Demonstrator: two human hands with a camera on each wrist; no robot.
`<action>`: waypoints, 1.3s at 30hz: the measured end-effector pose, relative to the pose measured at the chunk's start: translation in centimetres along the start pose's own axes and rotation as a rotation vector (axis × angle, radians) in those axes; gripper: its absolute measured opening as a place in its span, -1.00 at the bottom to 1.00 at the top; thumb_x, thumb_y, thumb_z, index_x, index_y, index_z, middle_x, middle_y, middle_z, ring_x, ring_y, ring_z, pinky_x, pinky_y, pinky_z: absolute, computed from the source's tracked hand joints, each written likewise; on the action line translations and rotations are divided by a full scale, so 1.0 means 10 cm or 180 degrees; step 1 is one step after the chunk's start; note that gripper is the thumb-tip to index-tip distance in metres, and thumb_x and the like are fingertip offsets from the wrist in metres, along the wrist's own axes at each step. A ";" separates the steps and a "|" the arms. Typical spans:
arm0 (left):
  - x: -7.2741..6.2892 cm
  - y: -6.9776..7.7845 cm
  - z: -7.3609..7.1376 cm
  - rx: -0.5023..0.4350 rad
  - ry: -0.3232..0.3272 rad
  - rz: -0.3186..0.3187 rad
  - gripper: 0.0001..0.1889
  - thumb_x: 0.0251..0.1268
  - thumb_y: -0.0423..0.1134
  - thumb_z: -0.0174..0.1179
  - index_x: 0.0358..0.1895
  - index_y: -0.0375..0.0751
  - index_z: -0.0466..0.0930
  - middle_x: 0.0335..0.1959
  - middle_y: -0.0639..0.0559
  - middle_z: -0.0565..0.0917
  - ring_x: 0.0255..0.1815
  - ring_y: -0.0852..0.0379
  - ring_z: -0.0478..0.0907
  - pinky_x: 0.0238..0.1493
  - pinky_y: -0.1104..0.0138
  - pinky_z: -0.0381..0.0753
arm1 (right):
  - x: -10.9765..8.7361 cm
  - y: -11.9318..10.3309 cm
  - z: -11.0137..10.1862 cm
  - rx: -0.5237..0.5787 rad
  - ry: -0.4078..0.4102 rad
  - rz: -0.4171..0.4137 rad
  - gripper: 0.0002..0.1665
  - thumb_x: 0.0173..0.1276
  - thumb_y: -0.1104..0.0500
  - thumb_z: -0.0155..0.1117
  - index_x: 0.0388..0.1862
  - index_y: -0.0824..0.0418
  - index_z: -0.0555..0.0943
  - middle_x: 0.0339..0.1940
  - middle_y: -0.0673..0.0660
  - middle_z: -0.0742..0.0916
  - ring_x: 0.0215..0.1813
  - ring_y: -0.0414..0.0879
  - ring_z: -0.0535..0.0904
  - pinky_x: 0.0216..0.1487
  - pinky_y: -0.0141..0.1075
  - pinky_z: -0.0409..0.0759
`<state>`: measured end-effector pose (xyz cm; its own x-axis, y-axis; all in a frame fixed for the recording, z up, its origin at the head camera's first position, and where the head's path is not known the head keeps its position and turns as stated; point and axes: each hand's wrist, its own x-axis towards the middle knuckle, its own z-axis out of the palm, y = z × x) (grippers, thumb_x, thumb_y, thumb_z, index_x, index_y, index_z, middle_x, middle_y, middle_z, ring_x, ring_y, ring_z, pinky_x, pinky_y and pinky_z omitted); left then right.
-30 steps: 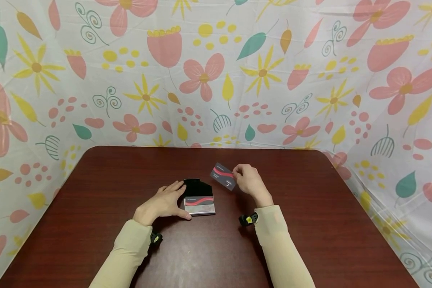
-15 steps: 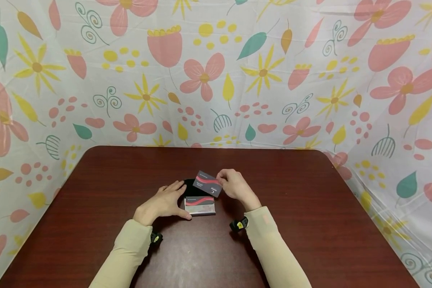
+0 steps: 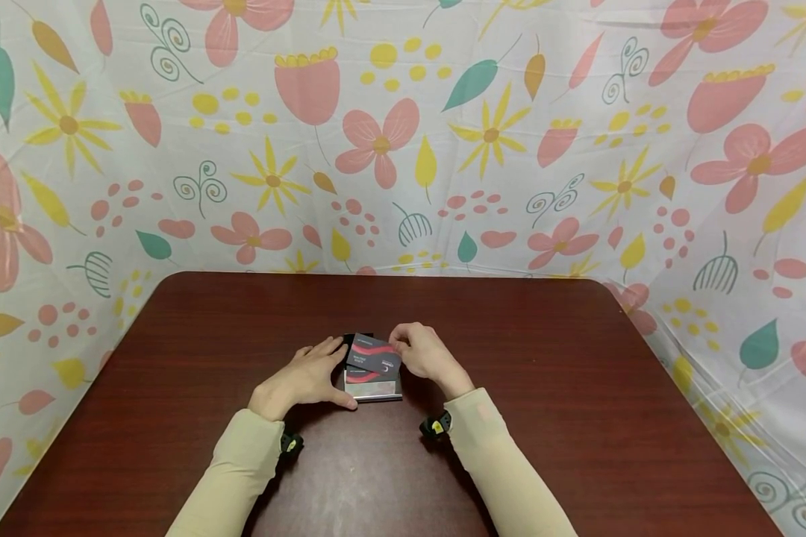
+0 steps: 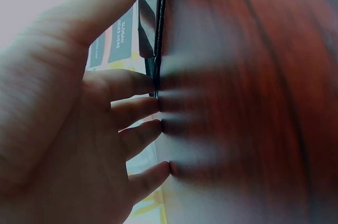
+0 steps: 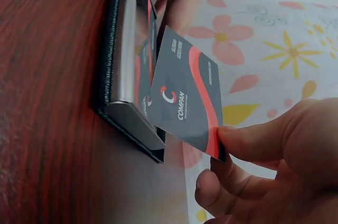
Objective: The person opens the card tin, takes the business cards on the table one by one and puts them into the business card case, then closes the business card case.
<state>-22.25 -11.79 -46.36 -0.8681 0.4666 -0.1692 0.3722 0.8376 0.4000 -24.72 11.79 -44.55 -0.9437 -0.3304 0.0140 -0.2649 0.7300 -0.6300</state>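
Observation:
A dark grey business card (image 5: 193,94) with a red wave is pinched at one corner between the thumb and fingers of my right hand (image 3: 426,356). It is tilted over the opened business card case (image 3: 376,399), covering most of the black lid. The case has a silvery tray and a black outer shell (image 5: 108,60); another card of the same design (image 3: 369,377) lies inside it. My left hand (image 3: 302,384) rests at the case's left side, fingers spread and fairly straight, thumb by the front corner. In the left wrist view its fingertips (image 4: 165,168) touch the table.
The dark reddish-brown table (image 3: 544,358) stretches out around the case. Behind it hangs a white cloth (image 3: 436,224) printed with flowers and leaves. A black wrist camera (image 3: 435,426) sits under the right wrist, another (image 3: 292,445) under the left.
My right hand has carried the card left and toward me, from beside the case to above its lid and the card inside. The left hand and the case have stayed put.

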 end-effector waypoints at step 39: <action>-0.02 0.01 0.00 -0.0042 -0.0039 -0.0002 0.17 -0.12 0.35 0.43 0.51 -0.28 0.16 0.54 -0.15 0.08 0.56 -0.09 -0.08 0.43 -0.07 -0.06 | -0.01 -0.02 0.13 -0.0287 -0.0241 -0.0098 -0.82 0.36 0.27 0.30 -0.37 0.07 0.78 -0.40 -0.10 0.71 -0.32 -0.19 0.54 -0.30 -0.30 0.54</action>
<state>-22.11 -11.81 -46.26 -0.8642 0.4696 -0.1806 0.3672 0.8341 0.4116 -24.35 10.89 -45.37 -0.9181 -0.3953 -0.0284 -0.3136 0.7685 -0.5577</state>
